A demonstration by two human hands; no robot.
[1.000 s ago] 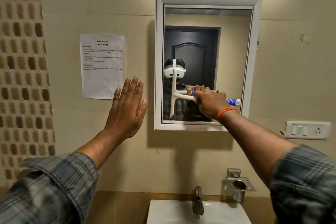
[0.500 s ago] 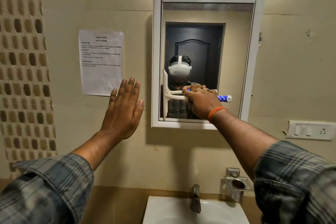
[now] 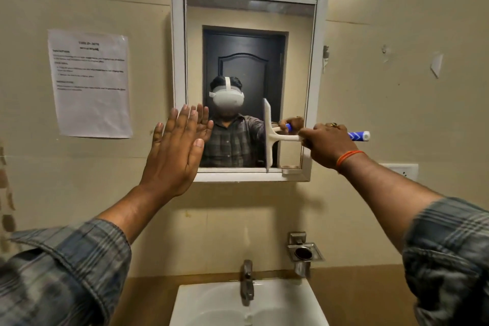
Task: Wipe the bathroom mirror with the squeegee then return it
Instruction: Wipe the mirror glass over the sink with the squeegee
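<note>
- Right now my right hand (image 3: 326, 144) is wrapped around the handle of the squeegee (image 3: 275, 137), fingers curled tight over the white shaft, with the blue end of the handle poking out past my knuckles to the right.
- The squeegee's white blade stands upright against the glass in the lower right part of the mirror (image 3: 296, 66), its bottom end down at the inner edge of the white frame.
- My left hand (image 3: 176, 156) is flat and unclenched, fingers straight and together, palm towards the wall, holding nothing; it overlaps the lower left corner of the mirror frame, though whether it actually touches the frame or the wall I cannot tell.
- An orange band (image 3: 349, 156) sits on my right wrist, and there is a ring on one finger of that hand.
- Both forearms come out of grey checked sleeves (image 3: 66, 272).
- To the left of the mirror a printed paper sheet (image 3: 90, 85) is stuck to the beige wall; its text is too blurred to read.
- Below the mirror is a white sink (image 3: 211, 307) with a metal tap (image 3: 247, 283) at its back edge.
- A metal holder (image 3: 304, 253) is fixed to the wall just right of the tap.
- A white switch plate (image 3: 402, 171) shows on the wall behind my right forearm.
</note>
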